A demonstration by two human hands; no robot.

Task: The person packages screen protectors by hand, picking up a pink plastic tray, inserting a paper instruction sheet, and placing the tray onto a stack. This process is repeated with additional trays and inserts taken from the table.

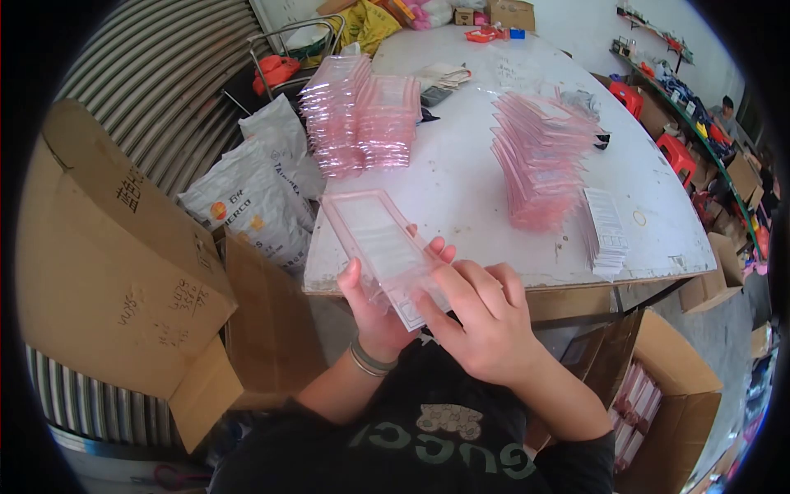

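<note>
A clear plastic pouch with pink edges (344, 216) is held up in front of my chest, tilted, its far end pointing toward the table. My left hand (374, 325) grips the pouch from below and behind, the thumb at its left edge and fingertips showing past its right edge. A white printed card (409, 311) lies at the near end of the pouch, its lower corner sticking out; how far it reaches inside is hard to see. My right hand (490, 325) is closed over the right side of this near end, thumb and fingers pinching the card there.
On the white table (461, 193) are stacked pink pouches (387, 123), a fanned pouch pile (543, 160), a stack of white cards (605, 230) and a rubber band (639, 218). Cardboard boxes (123, 263) and white sacks (255, 198) stand left; an open carton (675, 412) stands right.
</note>
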